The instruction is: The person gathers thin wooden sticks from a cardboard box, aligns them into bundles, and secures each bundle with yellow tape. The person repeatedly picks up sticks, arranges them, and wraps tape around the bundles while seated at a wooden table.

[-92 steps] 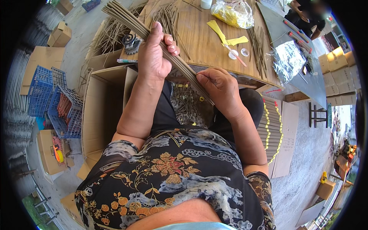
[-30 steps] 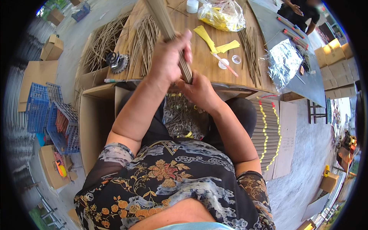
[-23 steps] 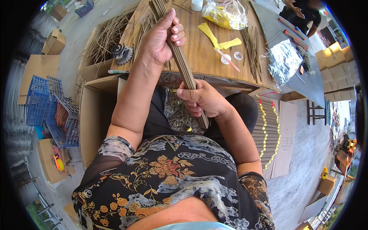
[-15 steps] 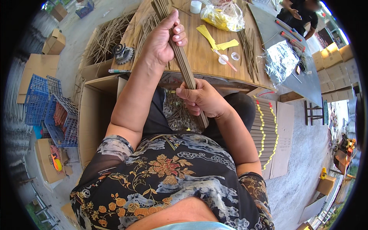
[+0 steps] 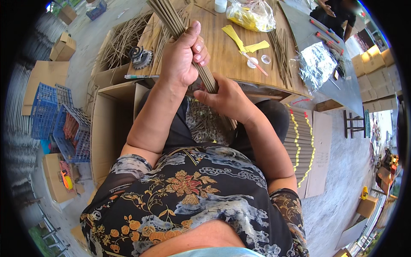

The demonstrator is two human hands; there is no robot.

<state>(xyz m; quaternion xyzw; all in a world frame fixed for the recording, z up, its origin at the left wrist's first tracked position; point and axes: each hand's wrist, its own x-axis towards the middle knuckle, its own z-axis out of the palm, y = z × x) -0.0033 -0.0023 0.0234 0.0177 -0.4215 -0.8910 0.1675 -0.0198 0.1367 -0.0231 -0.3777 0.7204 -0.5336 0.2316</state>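
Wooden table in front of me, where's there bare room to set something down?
The main bare patch on the wooden table shows between the left hand, the yellow strips and the front edge. Crowded: loose sticks at right, a plastic bag toward the far side, a toothed metal piece at left.

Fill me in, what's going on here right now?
A person has a bundle of thin brown sticks slanting between both hands. The left grip is closed around it higher up; the right grip is on it lower down, its fingers mostly hidden. On the wooden table ahead lie loose sticks and yellow strips. Yellow-banded sticks lie off to the person's right.
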